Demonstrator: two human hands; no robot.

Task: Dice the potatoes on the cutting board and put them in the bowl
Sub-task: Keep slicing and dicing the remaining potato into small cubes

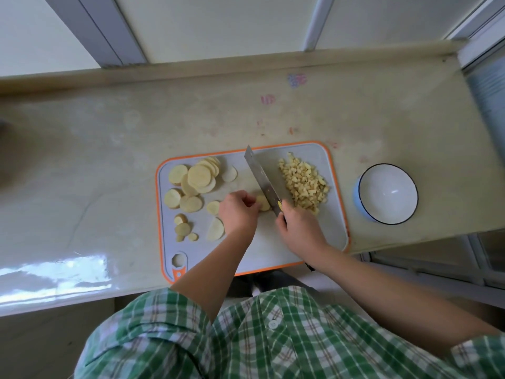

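A grey cutting board (273,250) with an orange rim lies on the counter. Several round potato slices (195,179) cover its left half. A heap of small potato dice (303,184) sits on its right half. My left hand (239,213) holds a small stack of slices (263,202) with curled fingers. My right hand (299,228) grips the handle of a cleaver (263,181), whose blade rests against the right side of that stack. A white bowl (388,194) with a dark rim stands empty to the right of the board.
The beige countertop (109,160) stretches to the left and behind the board, with faint pink stains at the back. Its right edge (481,149) ends just past the bowl. The board overhangs the front edge of the counter.
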